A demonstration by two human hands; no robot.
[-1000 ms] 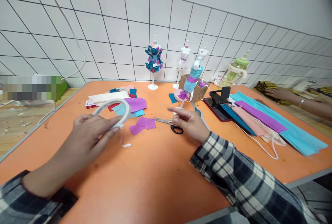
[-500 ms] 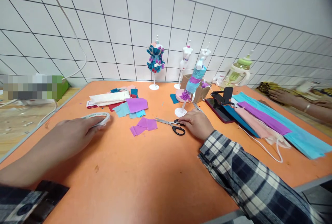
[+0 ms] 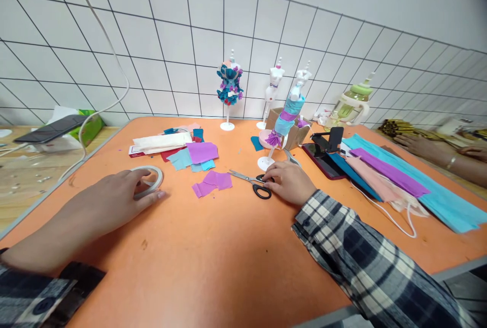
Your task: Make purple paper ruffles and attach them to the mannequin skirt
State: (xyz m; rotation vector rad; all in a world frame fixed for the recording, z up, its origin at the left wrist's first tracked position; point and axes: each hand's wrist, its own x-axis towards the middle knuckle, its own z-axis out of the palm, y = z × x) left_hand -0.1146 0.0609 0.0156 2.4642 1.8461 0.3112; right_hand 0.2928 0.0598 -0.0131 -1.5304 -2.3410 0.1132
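My left hand (image 3: 117,193) is at the left of the orange table beside a roll of tape (image 3: 158,178) that lies flat. Its thumb is stretched away from the fingers, and the fingertips are at the roll's near side. Black-handled scissors (image 3: 249,180) lie slightly spread in the middle. The fingers of my right hand (image 3: 289,181) are curled on their upper handle loop, which they partly cover. Left of the blades are purple crepe paper pieces (image 3: 213,182). Behind the scissors stands a small mannequin (image 3: 286,120) wrapped in light blue and purple paper.
A flower-covered mannequin (image 3: 230,84) and a bare white one (image 3: 274,84) stand near the tiled wall. Paper scraps (image 3: 201,152) lie back left. A phone (image 3: 323,161), crepe strips (image 3: 388,171) and a bottle (image 3: 352,105) are at right. Another person's hand (image 3: 414,144) shows far right.
The tape roll, tilted in my left hand before, now lies flat on the table. My left thumb has moved away from the fingers. My right hand stays at the scissors.
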